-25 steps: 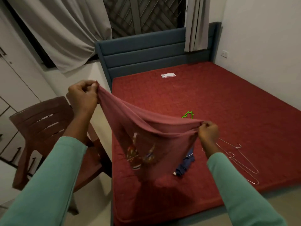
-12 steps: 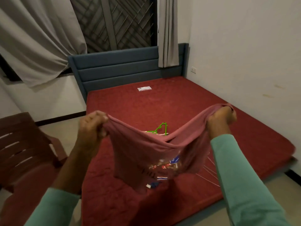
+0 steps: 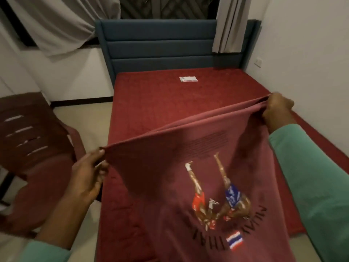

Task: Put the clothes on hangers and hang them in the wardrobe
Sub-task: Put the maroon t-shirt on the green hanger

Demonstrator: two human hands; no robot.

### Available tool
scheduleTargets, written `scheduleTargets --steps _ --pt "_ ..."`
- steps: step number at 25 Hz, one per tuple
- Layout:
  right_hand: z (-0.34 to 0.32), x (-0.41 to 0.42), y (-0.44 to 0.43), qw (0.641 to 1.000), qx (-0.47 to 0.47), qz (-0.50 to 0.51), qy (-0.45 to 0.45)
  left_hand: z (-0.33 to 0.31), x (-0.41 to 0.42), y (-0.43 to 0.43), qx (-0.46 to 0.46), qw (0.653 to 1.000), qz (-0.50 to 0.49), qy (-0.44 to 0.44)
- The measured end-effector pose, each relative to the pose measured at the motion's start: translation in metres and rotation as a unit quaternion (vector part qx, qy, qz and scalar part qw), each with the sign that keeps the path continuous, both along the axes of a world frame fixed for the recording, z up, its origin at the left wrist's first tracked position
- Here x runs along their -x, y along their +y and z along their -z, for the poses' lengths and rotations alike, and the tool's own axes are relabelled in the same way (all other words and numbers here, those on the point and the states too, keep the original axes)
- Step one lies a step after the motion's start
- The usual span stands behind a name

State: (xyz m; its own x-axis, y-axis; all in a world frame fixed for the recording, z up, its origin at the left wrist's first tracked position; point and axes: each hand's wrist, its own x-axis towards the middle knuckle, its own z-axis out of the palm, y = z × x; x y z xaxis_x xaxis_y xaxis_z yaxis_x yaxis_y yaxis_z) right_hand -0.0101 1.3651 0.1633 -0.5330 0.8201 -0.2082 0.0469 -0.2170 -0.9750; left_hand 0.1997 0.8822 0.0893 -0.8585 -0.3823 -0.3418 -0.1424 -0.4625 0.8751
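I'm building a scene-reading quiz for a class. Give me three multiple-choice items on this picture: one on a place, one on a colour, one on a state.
1. Where is the packet? A on a shelf; B on the bed, near the headboard; C in a basket.
2. What colour is the headboard? A blue; B yellow; C white.
3. How is the shirt held? A folded in one hand; B stretched between two hands; C on a hanger.
Answers: 1 B, it lies on the bed just below the headboard. 2 A, its padded panels are dark blue. 3 B, the left hand and right hand each grip its edge, and it spans taut between them.
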Motion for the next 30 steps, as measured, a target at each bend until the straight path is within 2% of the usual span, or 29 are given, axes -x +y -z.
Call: scheduleTargets --steps 4,6,8,9,10,11,13,15,17,18,20,22,24,26,27,30 --pt "0.11 0.086 -0.081 0.989 -0.033 -0.097 -0.108 0.095 0.059 -0.053 0.029 0.99 -0.097 -0.096" --pt "0.183 0.13 -0.116 0.974 -0.019 -0.149 -0.167 0.147 0.101 -0.082 0.044 0.98 -0.143 -0.13" --pt "0.256 0.166 -0.144 0.955 -0.049 -0.216 -0.196 0.208 0.148 -0.115 0.061 0.969 -0.182 -0.154" --pt "0.292 0.189 -0.156 0.94 -0.051 -0.275 -0.195 0.237 0.171 -0.131 0.069 0.965 -0.193 -0.163" --pt "0.326 0.212 -0.167 0.9 -0.061 -0.37 -0.223 0.263 0.194 -0.146 0.07 0.962 -0.202 -0.171" --pt "0.354 0.23 -0.181 0.891 -0.06 -0.395 -0.217 0.292 0.216 -0.161 0.071 0.958 -0.209 -0.181" --pt "0.396 0.273 -0.219 0.901 0.11 -0.364 -0.209 0.338 0.253 -0.18 0.072 0.951 -0.232 -0.189" --pt "0.427 0.313 -0.252 0.907 0.104 -0.337 -0.229 0.374 0.279 -0.19 0.064 0.945 -0.259 -0.19" --pt "0.443 0.333 -0.28 0.893 0.025 -0.386 -0.23 0.407 0.298 -0.195 0.062 0.945 -0.254 -0.196" --pt "0.45 0.333 -0.29 0.879 -0.009 -0.417 -0.231 0.421 0.304 -0.195 0.067 0.948 -0.232 -0.206" --pt "0.462 0.316 -0.298 0.861 -0.103 -0.441 -0.232 0.448 0.302 -0.187 0.164 0.939 -0.166 -0.252" --pt "0.481 0.285 -0.283 0.82 -0.303 -0.432 -0.221 0.469 0.282 -0.161 0.357 0.89 -0.069 -0.276" --pt "0.492 0.237 -0.257 0.799 -0.415 -0.391 -0.191 0.466 0.256 -0.105 0.502 0.836 0.043 -0.22" --pt "0.5 0.185 -0.221 0.785 -0.476 -0.356 -0.174 0.46 0.229 -0.043 0.549 0.812 0.141 -0.139" --pt "0.5 0.161 -0.203 0.768 -0.508 -0.339 -0.193 0.459 0.218 -0.015 0.564 0.797 0.185 -0.113" --pt "0.503 0.125 -0.153 0.709 -0.568 -0.293 -0.298 0.48 0.19 0.048 0.585 0.748 0.283 -0.134"
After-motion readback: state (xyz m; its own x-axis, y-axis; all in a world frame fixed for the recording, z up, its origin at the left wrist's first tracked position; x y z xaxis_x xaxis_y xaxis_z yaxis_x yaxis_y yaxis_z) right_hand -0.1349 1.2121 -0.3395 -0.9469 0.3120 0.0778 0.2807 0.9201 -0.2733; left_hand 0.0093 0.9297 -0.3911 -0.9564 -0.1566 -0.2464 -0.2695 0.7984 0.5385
